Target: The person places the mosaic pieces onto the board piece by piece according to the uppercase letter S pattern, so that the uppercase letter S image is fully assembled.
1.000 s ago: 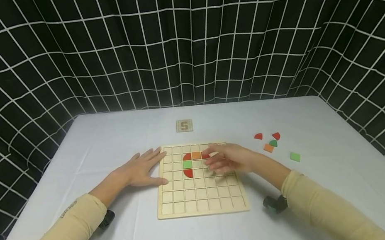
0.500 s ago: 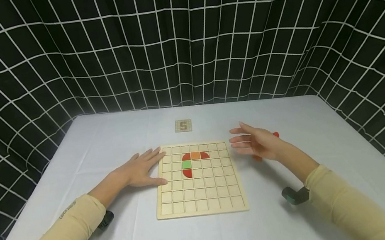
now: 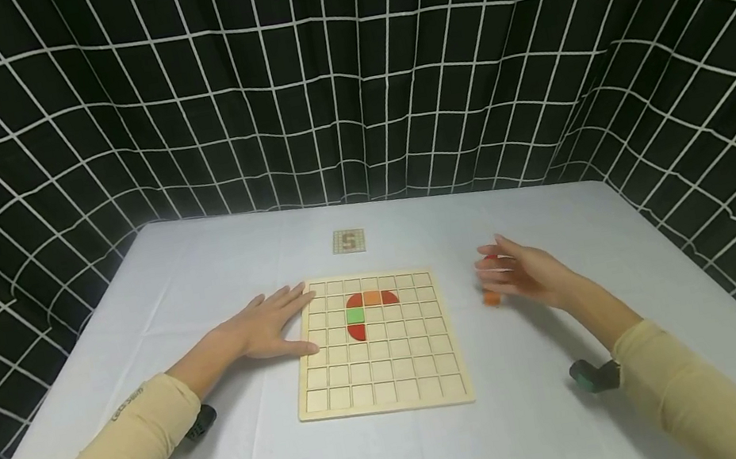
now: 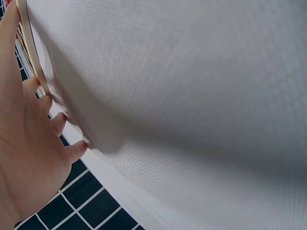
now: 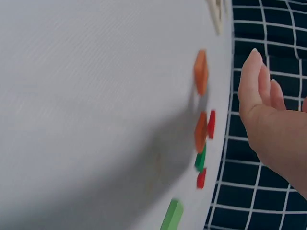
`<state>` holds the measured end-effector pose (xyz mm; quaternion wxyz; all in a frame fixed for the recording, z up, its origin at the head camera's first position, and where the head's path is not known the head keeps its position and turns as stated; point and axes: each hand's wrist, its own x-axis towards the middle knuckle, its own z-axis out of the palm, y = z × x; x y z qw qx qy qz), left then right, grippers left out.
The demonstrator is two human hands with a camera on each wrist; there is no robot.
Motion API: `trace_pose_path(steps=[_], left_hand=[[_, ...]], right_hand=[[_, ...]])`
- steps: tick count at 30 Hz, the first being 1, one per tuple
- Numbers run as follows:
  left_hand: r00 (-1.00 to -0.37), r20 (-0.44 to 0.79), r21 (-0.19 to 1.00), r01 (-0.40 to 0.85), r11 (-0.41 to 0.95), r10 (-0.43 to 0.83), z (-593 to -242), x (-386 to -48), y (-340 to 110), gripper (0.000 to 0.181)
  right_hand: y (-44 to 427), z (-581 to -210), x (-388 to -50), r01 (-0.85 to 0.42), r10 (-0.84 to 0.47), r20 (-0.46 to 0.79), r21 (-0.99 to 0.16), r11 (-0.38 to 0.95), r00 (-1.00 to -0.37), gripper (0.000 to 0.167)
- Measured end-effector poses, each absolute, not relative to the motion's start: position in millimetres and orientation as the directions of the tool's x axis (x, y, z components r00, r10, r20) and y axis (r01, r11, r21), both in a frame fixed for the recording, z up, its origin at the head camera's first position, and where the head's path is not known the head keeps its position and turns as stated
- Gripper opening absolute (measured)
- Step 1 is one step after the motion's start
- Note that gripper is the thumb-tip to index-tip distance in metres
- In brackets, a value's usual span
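Head view: the left hand lies spread and unclenched at the left edge of the wooden grid board, where five coloured tiles already sit. Over on the right, the right hand hovers, fingers released, an orange square peeping out just beside them! Left wrist: thumb and fingers reach the board, no clench. Right wrist: nothing in the visible fingers, loose pieces down on the white cloth. Fetching one looks like the step in hand; that calls for a neat pinch on thin edges.
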<state>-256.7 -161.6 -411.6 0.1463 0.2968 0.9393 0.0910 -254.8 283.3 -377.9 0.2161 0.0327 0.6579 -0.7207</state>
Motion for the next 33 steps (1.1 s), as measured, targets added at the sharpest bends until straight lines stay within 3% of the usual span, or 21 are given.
trace_pose_path(steps=[6, 16, 25, 33], left_hand=[[-0.781, -0.228, 0.258, 0.528, 0.809, 0.582, -410.9, -256.2, -161.1, 0.100], [-0.782, -0.226, 0.256, 0.528, 0.809, 0.582, -411.2, -255.7, -161.1, 0.100], [-0.782, -0.227, 0.254, 0.528, 0.810, 0.581, -409.5, -254.9, -160.8, 0.100], [-0.783, -0.217, 0.258, 0.530, 0.808, 0.583, -409.5, -255.0, -160.9, 0.099]], right_hand=[[293.9, -384.0, -251.5, 0.326, -0.241, -0.345, -0.938, 0.115, -0.907, 0.074], [294.1, -392.7, -243.0, 0.244, -0.184, -0.331, -0.893, 0.379, -0.926, 0.055], [290.1, -405.5, -237.4, -0.018, -0.204, -0.156, -0.750, 0.661, -0.967, 0.041], [284.7, -412.7, -234.7, -0.166, -0.237, -0.012, -0.682, 0.713, -0.971, 0.035]])
